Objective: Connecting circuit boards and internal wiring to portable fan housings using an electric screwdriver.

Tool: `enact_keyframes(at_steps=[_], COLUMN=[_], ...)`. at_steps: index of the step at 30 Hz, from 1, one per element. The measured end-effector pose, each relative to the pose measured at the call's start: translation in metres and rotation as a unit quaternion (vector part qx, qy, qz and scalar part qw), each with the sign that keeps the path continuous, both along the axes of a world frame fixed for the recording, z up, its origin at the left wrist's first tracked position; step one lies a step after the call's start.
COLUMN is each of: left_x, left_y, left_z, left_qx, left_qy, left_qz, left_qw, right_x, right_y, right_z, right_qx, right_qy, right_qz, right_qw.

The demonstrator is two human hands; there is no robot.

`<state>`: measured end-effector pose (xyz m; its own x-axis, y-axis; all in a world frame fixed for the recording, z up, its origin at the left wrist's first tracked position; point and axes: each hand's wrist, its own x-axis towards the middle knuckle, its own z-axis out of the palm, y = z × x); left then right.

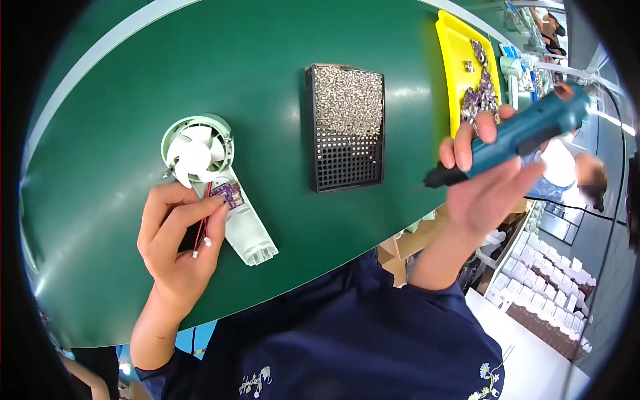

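A pale green hand-held fan (207,167) lies open on the green table (120,100), its white blades at the top and its handle pointing toward me. A small purple circuit board (229,195) sits in the handle, with red and black wires (202,230) trailing down. My left hand (177,237) rests on the handle, fingers pressing beside the board and wires. My right hand (483,183) is raised off to the right, gripping a teal electric screwdriver (520,133) whose black tip points left and down.
A black perforated tray (345,127) with several small silver screws in its upper part lies at the table's middle. A yellow tray (467,67) holding purple boards sits at the back right. White boxes (547,287) fill a shelf at the lower right. Another person is at the far right.
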<state>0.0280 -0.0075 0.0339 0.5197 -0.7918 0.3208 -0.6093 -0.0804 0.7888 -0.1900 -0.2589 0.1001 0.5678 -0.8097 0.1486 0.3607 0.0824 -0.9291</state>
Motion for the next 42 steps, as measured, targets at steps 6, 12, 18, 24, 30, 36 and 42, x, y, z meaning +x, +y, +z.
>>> enact_keyframes(at_steps=[6,12,18,24,30,36,42], left_x=[-0.001,-0.002,-0.002,-0.001,-0.001,-0.001,0.002], left_y=[-0.001,0.002,0.002,0.002,0.002,0.001,0.000], left_z=[-0.001,-0.003,-0.002,-0.002,-0.002,-0.005,-0.006], left_qx=[0.011,0.004,-0.002,-0.015,-0.004,-0.023,-0.030], left_qy=[0.006,0.007,0.009,0.009,0.035,0.049,0.053], left_qz=[0.015,0.008,0.009,0.011,0.014,0.011,-0.005], left_qw=[1.000,1.000,1.000,1.000,0.999,0.998,0.998], right_x=[0.056,0.056,0.057,0.062,0.064,0.072,0.088], right_y=[0.022,0.028,0.027,0.033,0.025,0.037,0.072], right_z=[-0.028,-0.040,-0.043,-0.039,-0.033,-0.033,0.002], right_qx=[-0.232,-0.219,-0.221,-0.245,-0.269,-0.274,-0.205], right_qy=[-0.190,-0.164,-0.154,-0.139,-0.115,-0.158,-0.189], right_qz=[0.135,0.177,0.177,0.202,0.258,0.186,0.194], right_qw=[0.944,0.945,0.947,0.938,0.921,0.930,0.941])
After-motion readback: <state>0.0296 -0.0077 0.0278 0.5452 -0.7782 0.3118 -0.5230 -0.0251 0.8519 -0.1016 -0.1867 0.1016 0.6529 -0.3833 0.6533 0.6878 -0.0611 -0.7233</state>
